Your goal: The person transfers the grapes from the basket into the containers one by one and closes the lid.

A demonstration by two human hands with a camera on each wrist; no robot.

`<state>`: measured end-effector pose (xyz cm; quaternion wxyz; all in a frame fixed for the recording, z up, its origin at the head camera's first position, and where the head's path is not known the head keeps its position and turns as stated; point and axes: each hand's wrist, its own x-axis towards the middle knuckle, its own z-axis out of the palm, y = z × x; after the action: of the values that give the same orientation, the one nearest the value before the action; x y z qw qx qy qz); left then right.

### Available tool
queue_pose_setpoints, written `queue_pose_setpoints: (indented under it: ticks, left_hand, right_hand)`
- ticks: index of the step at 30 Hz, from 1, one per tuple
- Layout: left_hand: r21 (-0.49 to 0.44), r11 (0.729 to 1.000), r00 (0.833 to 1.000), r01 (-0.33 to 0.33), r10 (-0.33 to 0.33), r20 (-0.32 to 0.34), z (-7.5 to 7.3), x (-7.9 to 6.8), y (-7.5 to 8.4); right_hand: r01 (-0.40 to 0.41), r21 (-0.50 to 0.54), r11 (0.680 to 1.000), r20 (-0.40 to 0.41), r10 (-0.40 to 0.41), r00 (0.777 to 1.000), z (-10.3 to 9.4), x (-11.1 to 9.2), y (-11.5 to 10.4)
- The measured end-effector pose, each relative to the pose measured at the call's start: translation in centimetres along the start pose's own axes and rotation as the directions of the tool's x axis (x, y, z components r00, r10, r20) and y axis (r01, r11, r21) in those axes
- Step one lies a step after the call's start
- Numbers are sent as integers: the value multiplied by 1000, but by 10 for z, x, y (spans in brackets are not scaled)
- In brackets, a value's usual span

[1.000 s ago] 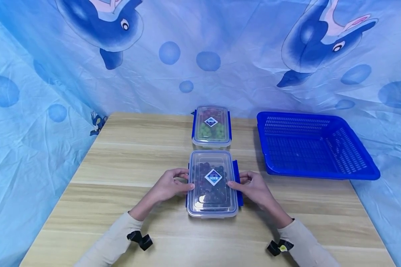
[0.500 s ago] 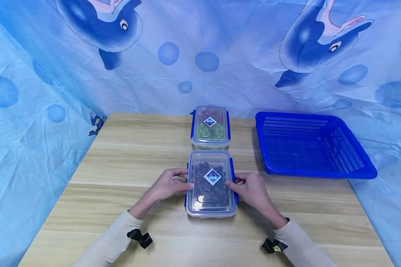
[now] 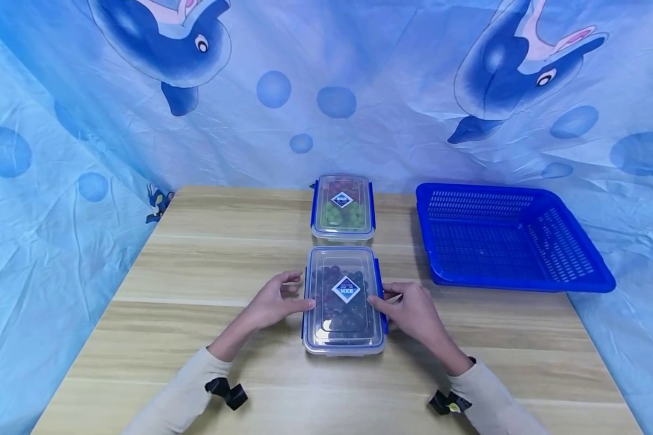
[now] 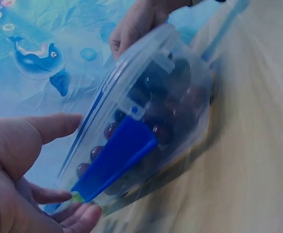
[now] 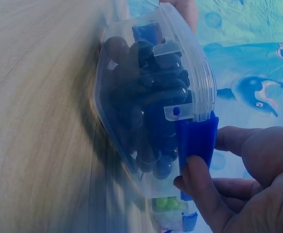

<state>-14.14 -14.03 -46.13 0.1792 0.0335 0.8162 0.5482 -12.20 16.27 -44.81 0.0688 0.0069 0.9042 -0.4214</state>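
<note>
A clear food container [image 3: 344, 326] with a blue-edged lid and dark grapes inside sits on the table, a diamond label on its lid. My left hand [image 3: 274, 302] is at its left side, the thumb by the lid's edge and the fingers a little off the side. In the left wrist view, the blue left latch [image 4: 117, 160] slants outward near those fingertips. My right hand [image 3: 412, 309] pinches the right side, thumb on the lid and fingers against the blue right latch [image 5: 197, 141], which hangs down along the wall.
Behind it stands a second lidded container [image 3: 343, 226] with green and reddish grapes. A blue plastic basket [image 3: 514, 284] sits at the back right of the wooden table [image 3: 207, 266]. A blue dolphin-print curtain [image 3: 392, 145] hangs around the table.
The right latch stuck outward a second ago and now lies against the side, with my right hand moved slightly inward. My left fingers have come away from the left side.
</note>
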Motion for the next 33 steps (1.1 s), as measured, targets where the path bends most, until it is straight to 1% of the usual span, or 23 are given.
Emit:
queue_pose_setpoints:
  ticks: [2,4,7,8,10,13,16,19,22,24,27,30,33]
  left_hand:
    - [-51,998,1000,30,-29,7,3,0,-2]
    - [-128,990,998,62,-59,29,5,-1,-3]
    - [-240,964,992,115,-101,70,10,-2,-5]
    - [-265,956,990,130,-110,87,11,-2,-6]
    - [-292,945,987,147,-120,107,13,-2,-7]
    - [-294,943,986,153,-125,113,15,-1,-7]
    - [-274,950,987,148,-126,95,15,-1,-5]
    - [-211,969,992,125,-120,35,14,-2,-3]
    - [-125,989,996,77,-82,-31,13,-4,1]
    - [-70,996,997,49,-53,-61,12,-4,5]
    - [-6,1000,996,26,-26,-81,11,-6,11]
    - [43,999,996,23,-19,-91,13,-7,16]
    - [82,996,996,20,-13,-92,15,-8,20]
  right_hand:
    - [-10,3,1000,7,10,1000,0,0,0]
    - [-9,2,1000,7,9,1000,-1,0,0]
    - [-11,1,1000,6,11,1000,-1,0,0]
    - [-13,-1,1000,5,13,1000,-1,0,0]
    - [-17,-5,1000,7,17,1000,-1,1,0]
    - [-24,-11,1000,8,24,1000,-1,1,-1]
    - [-21,-14,1000,9,22,1000,-1,1,-1]
    - [-20,-13,1000,13,20,1000,-2,1,-1]
    - [-19,-8,1000,18,19,1000,-1,1,-1]
    - [-12,-5,1000,18,12,1000,-2,1,-1]
    - [2,4,1000,16,-2,1000,-2,2,-1]
    - [5,15,1000,19,-5,1000,-1,1,-2]
    - [4,0,1000,21,-4,1000,0,0,-3]
